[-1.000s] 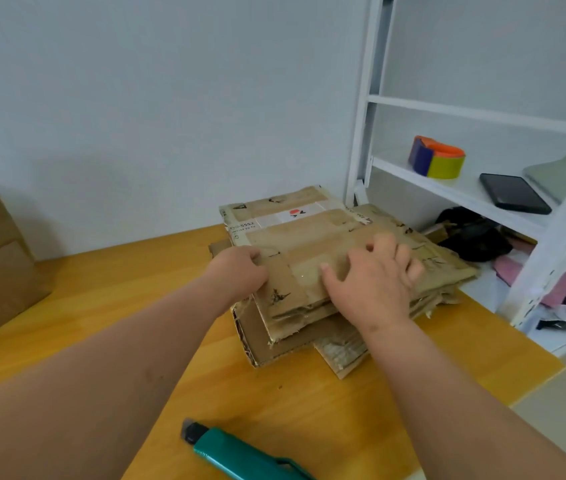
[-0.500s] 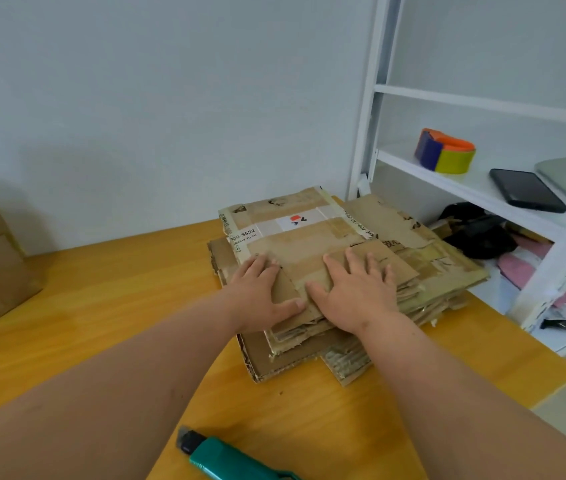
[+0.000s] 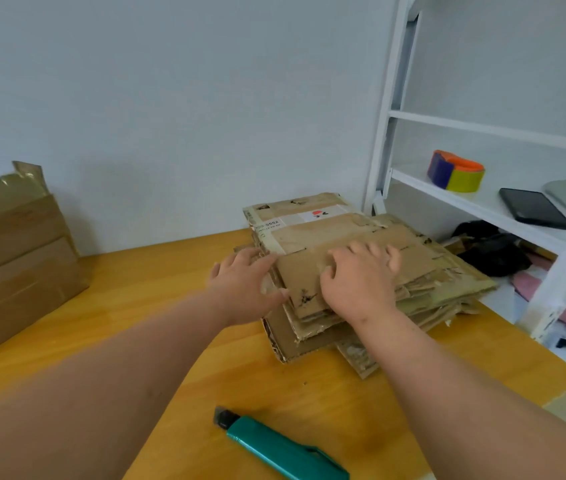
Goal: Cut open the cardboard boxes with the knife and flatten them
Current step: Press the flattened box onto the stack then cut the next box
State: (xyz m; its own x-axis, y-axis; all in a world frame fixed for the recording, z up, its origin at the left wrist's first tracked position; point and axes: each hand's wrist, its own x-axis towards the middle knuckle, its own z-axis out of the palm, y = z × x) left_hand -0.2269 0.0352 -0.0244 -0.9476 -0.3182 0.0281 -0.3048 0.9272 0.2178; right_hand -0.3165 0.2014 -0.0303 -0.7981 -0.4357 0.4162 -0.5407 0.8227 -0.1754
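Pressing with spread fingers, the right hand (image 3: 361, 282) lies flat on the flattened cardboard stack (image 3: 354, 244) at frame centre, the left hand (image 3: 243, 285) open at its left edge, while the knife (image 3: 281, 448) lies on the counter (image 3: 170, 341) below, nearer the right hand.

Single head-worn wide-angle view, looking forward and down from above the person's forearms. It faces a wooden table (image 3: 170, 306) set against a pale wall (image 3: 170, 98), close to the tabletop. A white shelf unit (image 3: 482, 129) fills the right edge. No second view.
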